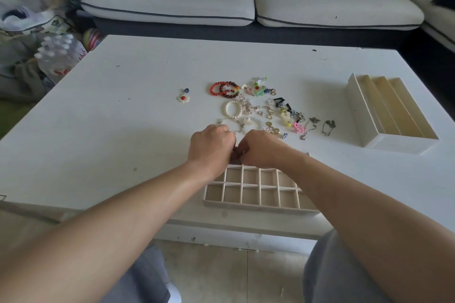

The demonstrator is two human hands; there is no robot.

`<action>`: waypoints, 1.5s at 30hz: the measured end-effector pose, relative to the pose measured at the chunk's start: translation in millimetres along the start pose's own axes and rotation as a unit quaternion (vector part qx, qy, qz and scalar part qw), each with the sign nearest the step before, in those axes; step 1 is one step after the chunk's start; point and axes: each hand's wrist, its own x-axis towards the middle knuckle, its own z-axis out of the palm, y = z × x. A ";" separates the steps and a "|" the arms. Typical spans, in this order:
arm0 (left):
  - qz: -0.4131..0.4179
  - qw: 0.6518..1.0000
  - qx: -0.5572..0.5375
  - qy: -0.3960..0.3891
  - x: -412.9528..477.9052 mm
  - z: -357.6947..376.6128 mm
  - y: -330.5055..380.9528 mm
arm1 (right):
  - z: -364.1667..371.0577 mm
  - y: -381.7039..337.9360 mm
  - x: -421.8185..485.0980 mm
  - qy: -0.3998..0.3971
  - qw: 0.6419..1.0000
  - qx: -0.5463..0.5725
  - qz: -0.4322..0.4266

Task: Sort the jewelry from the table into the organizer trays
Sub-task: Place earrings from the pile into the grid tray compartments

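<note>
Left hand (211,146), right hand (262,149) curled at grid tray (258,206) rim, grasp unclear.

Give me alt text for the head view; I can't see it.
The left hand and right hand meet, fingers curled, over the far edge of a gridded organizer tray; anything they hold is hidden. Beyond them on the white table lie a pearl bracelet, red bead bracelets, earrings and chains; a long-slotted tray sits right.

Head-worn camera looks forward-down, near the table (128,130)
</note>
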 end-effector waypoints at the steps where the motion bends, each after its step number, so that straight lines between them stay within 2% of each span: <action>1: 0.001 1.000 -0.005 -0.001 1.0 1.6 -1.7 | -3.7 -0.2 -3.3 -0.006 1.000 -0.001 -0.011; 8: -0.007 0.993 -0.109 -0.044 5.1 -2.5 -12.3 | -15.4 3.1 -13.0 -0.033 0.997 0.050 -0.041; 17: -0.061 0.989 -0.133 -0.036 6.7 -5.5 -4.5 | -15.3 4.6 -10.9 -0.042 0.998 0.036 -0.040; 19: -0.097 0.978 -0.177 -0.060 10.6 -8.6 -6.5 | -14.7 5.6 -8.9 -0.024 0.998 0.042 -0.031; 23: -0.155 0.944 -0.277 -0.092 23.8 -16.6 -21.2 | -18.3 7.4 -4.4 0.063 0.992 0.108 -0.021; 31: -0.187 0.899 -0.393 -0.041 63.1 -22.2 -34.0 | -29.2 29.3 10.8 0.162 0.972 0.168 0.025; 35: -0.202 0.891 -0.407 -0.010 86.3 -17.3 -27.7 | -37.0 49.0 32.8 0.198 0.959 0.193 0.056; 40: -0.219 0.897 -0.385 0.014 112.7 -8.3 -17.3 | -47.4 74.7 68.1 0.238 0.946 0.201 0.090; 45: -0.235 0.886 -0.397 0.057 138.5 2.0 -15.9 | -61.0 78.9 111.2 0.269 0.943 0.176 0.080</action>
